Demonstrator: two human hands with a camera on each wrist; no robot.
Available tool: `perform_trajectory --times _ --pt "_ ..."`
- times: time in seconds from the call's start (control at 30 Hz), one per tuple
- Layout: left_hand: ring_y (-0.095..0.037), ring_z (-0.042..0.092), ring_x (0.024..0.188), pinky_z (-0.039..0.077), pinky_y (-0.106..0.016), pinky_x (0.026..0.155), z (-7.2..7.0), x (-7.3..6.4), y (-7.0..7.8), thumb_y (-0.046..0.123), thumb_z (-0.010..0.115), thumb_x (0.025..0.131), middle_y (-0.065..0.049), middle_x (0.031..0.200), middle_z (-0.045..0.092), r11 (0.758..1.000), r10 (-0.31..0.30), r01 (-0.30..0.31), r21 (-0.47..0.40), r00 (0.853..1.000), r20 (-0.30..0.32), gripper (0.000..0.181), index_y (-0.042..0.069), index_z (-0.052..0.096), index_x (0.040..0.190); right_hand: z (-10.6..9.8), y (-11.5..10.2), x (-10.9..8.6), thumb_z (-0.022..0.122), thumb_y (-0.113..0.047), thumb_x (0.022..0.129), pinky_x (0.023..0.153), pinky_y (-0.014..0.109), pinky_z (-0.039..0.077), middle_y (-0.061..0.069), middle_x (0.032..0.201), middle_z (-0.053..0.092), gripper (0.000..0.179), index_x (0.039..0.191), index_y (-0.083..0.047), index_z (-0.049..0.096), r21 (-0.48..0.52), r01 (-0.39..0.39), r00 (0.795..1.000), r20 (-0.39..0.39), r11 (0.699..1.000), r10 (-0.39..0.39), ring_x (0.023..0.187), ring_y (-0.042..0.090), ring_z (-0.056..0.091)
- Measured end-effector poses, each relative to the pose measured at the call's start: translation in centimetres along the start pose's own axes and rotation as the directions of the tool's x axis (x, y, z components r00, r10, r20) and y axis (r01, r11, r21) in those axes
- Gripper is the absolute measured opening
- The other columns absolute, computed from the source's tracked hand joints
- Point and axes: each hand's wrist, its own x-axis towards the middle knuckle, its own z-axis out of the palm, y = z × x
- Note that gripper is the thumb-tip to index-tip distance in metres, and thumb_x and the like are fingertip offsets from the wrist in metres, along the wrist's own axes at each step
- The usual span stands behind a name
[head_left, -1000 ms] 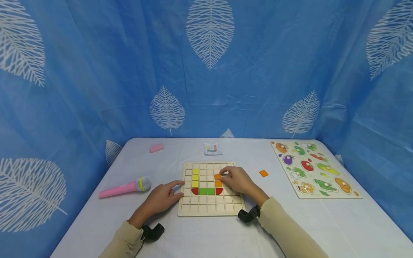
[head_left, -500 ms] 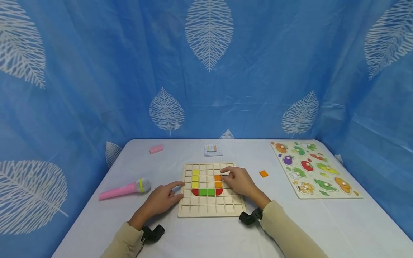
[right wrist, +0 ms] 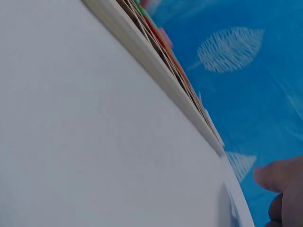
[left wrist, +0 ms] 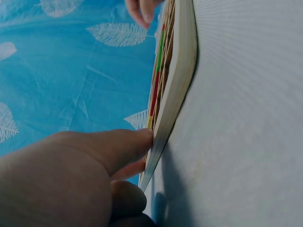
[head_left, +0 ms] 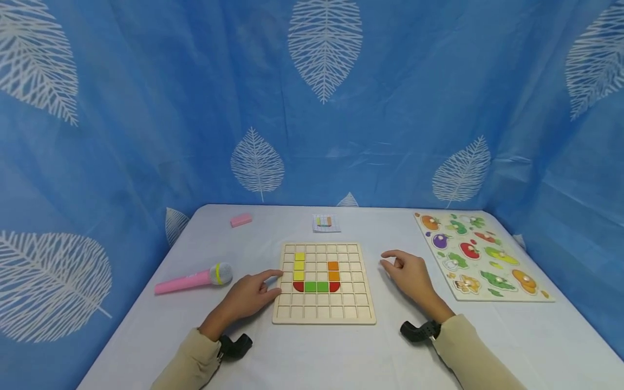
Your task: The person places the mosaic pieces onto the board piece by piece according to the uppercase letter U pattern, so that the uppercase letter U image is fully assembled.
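Observation:
A wooden grid board (head_left: 324, 314) lies flat on the table. On it a U of tiles stands: yellow tiles (head_left: 299, 266) at left, green tiles (head_left: 316, 287) along the bottom between red rounded corner tiles (head_left: 334, 287), and two orange tiles (head_left: 333, 271) at right. My left hand (head_left: 250, 294) touches the board's left edge; in the left wrist view the thumb (left wrist: 128, 144) lies against that edge. My right hand (head_left: 411, 277) hovers right of the board, thumb and forefinger bent with a gap between the tips. The loose orange tile seen there earlier is hidden by this hand.
A pattern card (head_left: 326, 223) lies behind the board. At left are a pink toy microphone (head_left: 187, 282) and a small pink block (head_left: 241, 220). A vegetable peg puzzle (head_left: 470, 287) lies at the right, close to my right hand. A blue leaf-print curtain (head_left: 380, 108) surrounds the white table.
My right hand has left the orange tiles on the board and moved right, over where the loose orange tile lay. My left hand stays at the board's edge. The head view shifts slightly.

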Motion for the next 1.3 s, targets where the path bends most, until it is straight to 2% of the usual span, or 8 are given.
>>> perform_trajectory --times 0.13,0.27,0.4,0.53,1.07,1.3 --pt "-0.007 0.035 0.049 0.027 -0.025 0.05 0.1 -0.2 0.0 0.033 0.069 0.098 0.008 0.056 0.041 1.0 0.007 -0.007 -0.007 1.0 -0.003 0.041 0.021 0.064 0.138 -1.7 1.6 -0.8 0.08 -0.019 0.09 0.049 0.028 0.03 -0.006 0.056 0.042 0.017 0.103 -0.009 0.078 -0.055 -0.076 0.997 -0.038 0.996 0.074 0.049 0.011 0.038" --pt "-0.007 0.035 0.049 0.027 -0.025 0.05 0.1 -0.3 0.0 0.033 0.069 0.098 0.008 0.056 0.041 1.0 0.004 -0.004 -0.007 1.0 -0.007 0.041 0.021 0.065 0.137 -2.8 1.9 -1.5 0.081 -0.021 0.089 0.046 0.029 0.029 -0.005 0.055 0.044 0.019 0.102 -0.008 0.078 -0.133 -0.12 0.992 -0.06 0.984 0.113 0.048 0.012 0.038" --pt "-0.007 0.035 0.05 0.028 -0.025 0.05 0.1 -0.4 0.0 0.033 0.069 0.099 0.008 0.056 0.041 1.0 0.002 -0.002 -0.009 1.0 -0.002 0.041 0.021 0.064 0.138 -3.2 2.0 -1.9 0.079 -0.026 0.089 0.046 0.03 0.03 -0.003 0.057 0.046 0.025 0.104 -0.006 0.076 -0.201 -0.179 0.984 -0.059 0.963 0.171 0.049 0.014 0.04" --pt "-0.007 0.036 0.05 0.028 -0.025 0.05 0.0 -0.5 0.2 0.033 0.069 0.099 0.008 0.057 0.042 1.0 0.005 -0.005 -0.013 1.0 0.002 0.041 0.02 0.064 0.138 -3.2 2.0 -1.9 0.079 -0.027 0.089 0.046 0.03 0.031 -0.002 0.057 0.048 0.028 0.104 -0.005 0.076 -0.21 -0.215 0.977 -0.057 0.954 0.208 0.051 0.015 0.042" --pt "-0.009 0.038 0.052 0.029 -0.026 0.051 -0.1 -0.4 0.4 0.033 0.069 0.098 0.007 0.058 0.042 1.0 -0.008 0.008 -0.011 1.0 -0.006 0.042 0.021 0.064 0.138 -3.1 1.8 -1.6 0.078 -0.027 0.09 0.048 0.03 0.029 -0.002 0.055 0.045 0.031 0.106 -0.001 0.076 -0.248 -0.235 0.972 -0.032 0.94 0.234 0.051 0.016 0.042" --pt "-0.009 0.038 0.052 0.029 -0.025 0.051 0.1 -0.5 0.5 0.033 0.07 0.098 0.007 0.058 0.043 1.0 -0.007 0.007 -0.012 1.0 -0.003 0.042 0.021 0.064 0.138 -2.9 2.0 -1.7 0.077 -0.027 0.091 0.048 0.03 0.028 -0.001 0.055 0.046 0.032 0.107 0.0 0.076 -0.251 -0.265 0.963 -0.022 0.931 0.268 0.051 0.017 0.042"
